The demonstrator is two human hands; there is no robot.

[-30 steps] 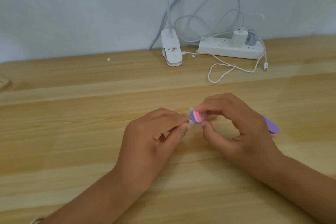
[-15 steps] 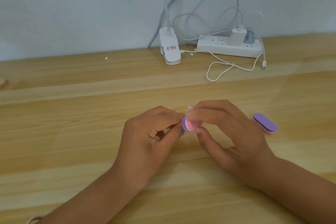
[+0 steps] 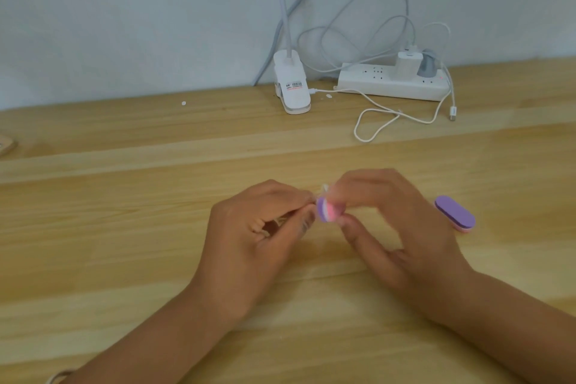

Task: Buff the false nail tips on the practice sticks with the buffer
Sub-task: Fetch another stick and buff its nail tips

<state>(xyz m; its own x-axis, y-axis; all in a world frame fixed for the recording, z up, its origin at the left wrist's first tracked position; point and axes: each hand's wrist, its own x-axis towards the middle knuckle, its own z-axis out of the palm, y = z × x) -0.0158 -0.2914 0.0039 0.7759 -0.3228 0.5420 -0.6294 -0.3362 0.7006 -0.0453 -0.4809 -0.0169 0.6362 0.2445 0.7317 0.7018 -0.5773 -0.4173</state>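
My right hand pinches a small buffer with purple, white and pink layers, seen end-on, between thumb and fingers. My left hand grips a clear practice stick, mostly hidden in the curled fingers. The stick's pale nail tip pokes up just above the buffer, where both hands meet over the middle of the wooden table. Contact between buffer and tip is hidden by my fingers.
A second purple-and-pink buffer lies on the table right of my right hand. At the back stand a white clip lamp base, a white power strip with plugged chargers, and a loose white cable.
My right hand slid the buffer left against the stick's tip, uncovering the second buffer on the table. Since half a second ago the hands have barely shifted.
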